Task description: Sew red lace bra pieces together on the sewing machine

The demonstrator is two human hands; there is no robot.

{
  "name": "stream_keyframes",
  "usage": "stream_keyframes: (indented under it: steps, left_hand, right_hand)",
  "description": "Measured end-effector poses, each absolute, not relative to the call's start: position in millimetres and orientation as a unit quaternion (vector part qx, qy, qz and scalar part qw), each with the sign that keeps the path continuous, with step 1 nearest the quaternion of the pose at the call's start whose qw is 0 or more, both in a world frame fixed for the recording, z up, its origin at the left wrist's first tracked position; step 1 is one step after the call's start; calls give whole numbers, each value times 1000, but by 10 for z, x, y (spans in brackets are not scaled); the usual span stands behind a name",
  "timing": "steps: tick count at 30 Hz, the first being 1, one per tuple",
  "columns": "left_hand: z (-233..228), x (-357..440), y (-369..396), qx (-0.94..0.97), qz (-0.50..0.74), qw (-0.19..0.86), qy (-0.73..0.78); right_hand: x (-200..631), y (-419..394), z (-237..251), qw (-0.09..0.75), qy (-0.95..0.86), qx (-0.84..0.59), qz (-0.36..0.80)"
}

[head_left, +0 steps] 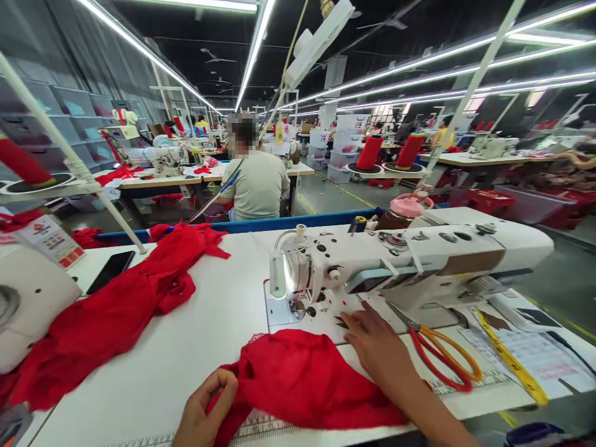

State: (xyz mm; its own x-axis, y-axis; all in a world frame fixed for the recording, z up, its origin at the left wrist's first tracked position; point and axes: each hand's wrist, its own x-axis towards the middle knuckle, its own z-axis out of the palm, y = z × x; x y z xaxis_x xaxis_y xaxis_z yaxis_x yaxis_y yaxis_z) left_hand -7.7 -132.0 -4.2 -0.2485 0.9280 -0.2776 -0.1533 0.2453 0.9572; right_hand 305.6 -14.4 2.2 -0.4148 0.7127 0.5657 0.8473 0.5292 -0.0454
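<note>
A piece of red fabric lies bunched on the white sewing table in front of me. My left hand pinches its left end between thumb and fingers. Over the right side of the cloth reaches my right hand, palm down beside the machine bed. Dark pointed tips of what look like thread snips stick out from its fingers; the rest is hidden under the hand. The sewing machine stands just beyond, its lamp lit above the needle plate. Scissors with red and orange handles lie right of my right hand.
More red fabric is heaped at the left, by a black phone and another machine. A yellow tape measure lies across papers at right. A lidded jar stands behind the machine. A co-worker sits ahead.
</note>
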Motion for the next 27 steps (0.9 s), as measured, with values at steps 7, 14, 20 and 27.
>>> stream_keyframes:
  steps: [7, 14, 20, 27]
  left_hand:
    - [137, 43, -1236, 192, 562, 562, 576]
    - [199, 87, -1265, 145, 580, 637, 487]
    - [166, 32, -1219, 253, 560, 596, 517]
    - [95, -81, -1119, 342, 495, 585, 543]
  right_hand:
    - [3301, -58, -99, 161, -834, -478, -226]
    - [2298, -633, 501, 197, -835, -426, 287]
    - [1651, -383, 525, 162, -794, -310, 497]
    - [1714, -35, 458, 164, -782, -295, 525]
